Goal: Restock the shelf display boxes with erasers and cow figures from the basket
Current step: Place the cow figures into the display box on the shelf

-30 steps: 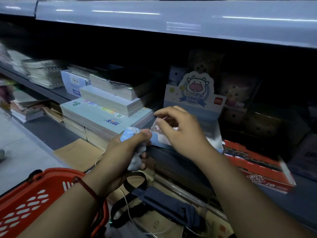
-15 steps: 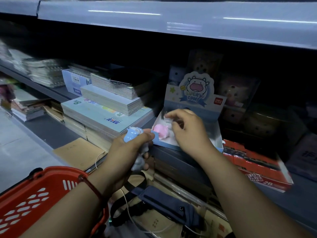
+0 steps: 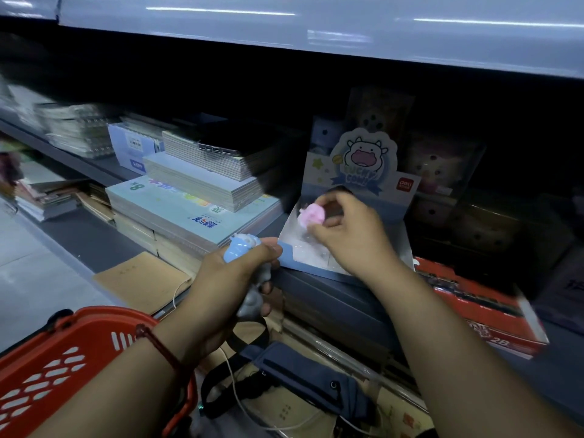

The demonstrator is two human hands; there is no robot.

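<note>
A pink cow figure [image 3: 311,214] is pinched between the thumb and fingertips of the right hand [image 3: 347,238] over the open tray of the Lucky Cow display box [image 3: 287,256], towards its back wall. Whether it touches the tray cannot be told. The left hand [image 3: 227,279] is curled round a blue cow figure [image 3: 240,249] and at least one greyer figure beneath it, and is held just left of the box's front corner.

The pink figure would best be lowered to the back of the tray and set upright, so that room is left in front for those waiting in the left hand. The thin card walls should not be pushed.

The box is stood on a dark shelf [image 3: 79,245], dimly lit under an upper shelf board [image 3: 316,36]. Stacked notebooks [image 3: 189,213] are seen left of the box, a red 2B box [image 3: 474,311] right of it, and a red basket [image 3: 57,368] below and left of it.
</note>
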